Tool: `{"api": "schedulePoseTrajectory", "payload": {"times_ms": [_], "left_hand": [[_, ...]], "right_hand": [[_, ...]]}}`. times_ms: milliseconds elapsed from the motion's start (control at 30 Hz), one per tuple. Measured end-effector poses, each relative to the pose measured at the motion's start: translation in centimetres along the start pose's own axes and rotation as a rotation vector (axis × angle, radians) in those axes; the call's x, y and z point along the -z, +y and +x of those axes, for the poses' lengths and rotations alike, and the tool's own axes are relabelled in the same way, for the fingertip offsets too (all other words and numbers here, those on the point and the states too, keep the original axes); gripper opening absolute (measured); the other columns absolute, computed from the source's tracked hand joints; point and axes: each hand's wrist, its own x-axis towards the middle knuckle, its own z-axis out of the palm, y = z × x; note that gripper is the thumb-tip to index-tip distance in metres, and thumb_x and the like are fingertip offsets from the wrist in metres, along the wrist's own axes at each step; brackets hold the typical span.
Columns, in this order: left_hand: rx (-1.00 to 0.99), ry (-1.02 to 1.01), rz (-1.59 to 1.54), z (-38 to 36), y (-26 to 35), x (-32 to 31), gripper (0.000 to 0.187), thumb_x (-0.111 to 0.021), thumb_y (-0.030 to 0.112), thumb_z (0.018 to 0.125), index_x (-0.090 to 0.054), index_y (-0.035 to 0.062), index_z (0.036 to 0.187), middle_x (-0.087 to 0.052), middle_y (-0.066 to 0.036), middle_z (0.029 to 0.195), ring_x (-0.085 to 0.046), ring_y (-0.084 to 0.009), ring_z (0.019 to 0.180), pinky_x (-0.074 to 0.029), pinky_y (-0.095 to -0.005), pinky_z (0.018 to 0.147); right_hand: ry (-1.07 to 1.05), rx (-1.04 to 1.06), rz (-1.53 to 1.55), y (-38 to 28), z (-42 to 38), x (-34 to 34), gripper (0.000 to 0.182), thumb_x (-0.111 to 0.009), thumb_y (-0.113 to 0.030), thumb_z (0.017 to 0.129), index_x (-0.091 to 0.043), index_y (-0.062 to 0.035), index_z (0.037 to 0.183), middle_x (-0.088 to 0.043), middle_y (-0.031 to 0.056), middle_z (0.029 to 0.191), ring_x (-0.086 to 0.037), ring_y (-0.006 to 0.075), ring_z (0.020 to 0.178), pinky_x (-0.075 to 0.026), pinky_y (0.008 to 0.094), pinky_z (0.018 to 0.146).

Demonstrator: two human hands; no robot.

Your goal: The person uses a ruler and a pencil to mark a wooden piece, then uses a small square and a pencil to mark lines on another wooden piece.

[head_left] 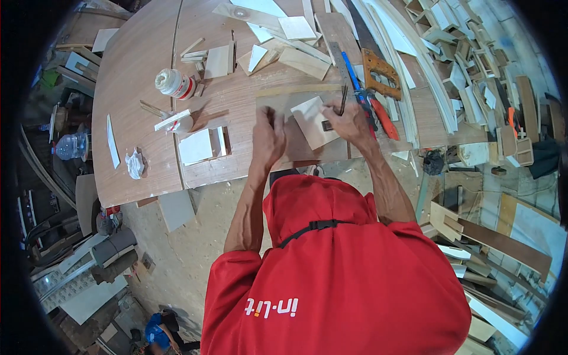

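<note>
A pale square wooden piece (312,121) lies tilted on a grey-brown board (293,97) at the table's near edge. My right hand (349,121) is closed at the right side of that piece, with a thin dark pointed tool (344,99) rising from the fingers. Beside the fingers, a small dark block (326,125) rests on the wood. My left hand (270,133) hovers over the left part of the board, fingers curled, apart from the pale piece; whether anything is in it is hidden.
Right of the board are a handsaw (380,74), red-handled pliers (384,118) and a metal ruler (340,62). Wood offcuts (305,62) lie behind. To the left stand a white glue bottle (174,84) and a white cup (180,122). Another person (157,331) is at the lower left.
</note>
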Motion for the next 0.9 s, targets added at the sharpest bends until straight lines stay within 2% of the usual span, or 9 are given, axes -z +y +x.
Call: {"api": "schedulePoseTrajectory", "payload": {"times_ms": [67, 133, 167, 300, 400, 567, 700, 767, 900], "left_hand": [[-0.001, 0.108, -0.233, 1.3, 0.0, -0.1, 0.019, -0.051, 0.02, 0.099, -0.053, 0.0015, 0.098, -0.049, -0.007, 0.072, -0.057, -0.0226, 0.071, -0.046, -0.0378, 0.064], [0.365, 0.032, -0.915, 2.5, 0.1, 0.5, 0.025, -0.053, 0.026, 0.101, -0.055, 0.0047, 0.114, -0.051, 0.003, 0.08, -0.049, -0.0115, 0.07, -0.042, -0.0283, 0.064], [0.407, 0.105, -0.963, 2.4, 0.5, 0.3, 0.027, -0.052, 0.024, 0.101, -0.056, 0.0044, 0.12, -0.048, 0.004, 0.078, -0.046, -0.0096, 0.068, -0.04, -0.0276, 0.063], [0.53, 0.308, -1.075, 1.9, 1.8, -0.5, 0.027, -0.051, 0.023, 0.101, -0.057, 0.0029, 0.119, -0.046, 0.003, 0.078, -0.046, -0.0109, 0.069, -0.04, -0.0294, 0.065], [0.679, 0.384, -1.074, 1.5, 1.7, -0.6, 0.015, -0.048, 0.024, 0.102, -0.055, 0.0106, 0.105, -0.04, 0.004, 0.077, -0.042, -0.01, 0.067, -0.039, -0.0287, 0.065], [0.544, 0.161, -1.238, 0.1, 0.8, -0.5, 0.017, -0.063, 0.019, 0.097, -0.061, 0.0053, 0.108, -0.055, 0.0, 0.079, -0.054, -0.0138, 0.072, -0.047, -0.0358, 0.072], [0.513, -0.034, -1.134, -2.3, 0.8, -0.3, 0.011, -0.064, 0.015, 0.096, -0.062, 0.0049, 0.1, -0.065, -0.003, 0.084, -0.064, -0.0166, 0.076, -0.054, -0.0355, 0.072], [0.55, -0.183, -1.01, -3.5, 2.0, -0.6, 0.012, -0.066, 0.013, 0.096, -0.06, 0.0026, 0.094, -0.069, -0.008, 0.087, -0.07, -0.0181, 0.077, -0.059, -0.0291, 0.067], [0.556, -0.111, -1.068, -4.5, 0.5, -1.6, 0.012, -0.066, 0.011, 0.095, -0.061, 0.0012, 0.093, -0.07, -0.01, 0.089, -0.072, -0.02, 0.079, -0.06, -0.0295, 0.069]], "right_hand": [[-0.136, 0.059, 0.142, -1.3, -2.2, -0.1, 0.037, -0.069, -0.036, 0.088, -0.072, -0.003, 0.103, -0.064, 0.01, 0.069, -0.058, 0.0152, 0.065, -0.047, 0.0344, 0.063], [-0.246, 0.054, 0.108, -2.4, -4.0, -0.1, 0.037, -0.068, -0.038, 0.088, -0.072, -0.0033, 0.1, -0.065, 0.0114, 0.071, -0.061, 0.0178, 0.066, -0.048, 0.0357, 0.064], [-0.259, 0.093, 0.067, -2.6, -5.0, -0.6, 0.037, -0.068, -0.039, 0.088, -0.073, -0.004, 0.099, -0.065, 0.0122, 0.073, -0.062, 0.0189, 0.067, -0.048, 0.0366, 0.064], [-0.278, 0.243, -0.036, -0.1, -6.0, -2.6, 0.031, -0.07, -0.035, 0.085, -0.073, -0.0056, 0.094, -0.068, 0.0125, 0.079, -0.066, 0.0247, 0.073, -0.05, 0.0377, 0.068], [-0.209, 0.312, -0.081, 0.9, -6.0, -2.6, 0.028, -0.071, -0.033, 0.08, -0.075, -0.0083, 0.092, -0.068, 0.013, 0.078, -0.066, 0.0286, 0.074, -0.051, 0.0394, 0.068], [-0.157, 0.35, 0.021, 1.7, -5.5, -0.4, 0.023, -0.07, -0.03, 0.081, -0.077, -0.0124, 0.094, -0.068, 0.0149, 0.076, -0.066, 0.0282, 0.073, -0.051, 0.0395, 0.07], [-0.26, 0.206, 0.118, 2.0, -4.9, 1.4, 0.026, -0.071, -0.026, 0.084, -0.076, -0.0051, 0.097, -0.071, 0.0149, 0.081, -0.067, 0.0243, 0.074, -0.051, 0.0357, 0.071], [-0.307, 0.159, 0.117, 2.4, -4.8, 1.7, 0.026, -0.073, -0.024, 0.083, -0.075, -0.0007, 0.095, -0.072, 0.014, 0.083, -0.066, 0.0224, 0.074, -0.051, 0.0348, 0.069], [-0.398, 0.178, 0.183, 3.0, -4.6, 2.3, 0.028, -0.075, -0.025, 0.081, -0.075, -0.0025, 0.097, -0.071, 0.0111, 0.08, -0.063, 0.0173, 0.072, -0.049, 0.0336, 0.069]]}}
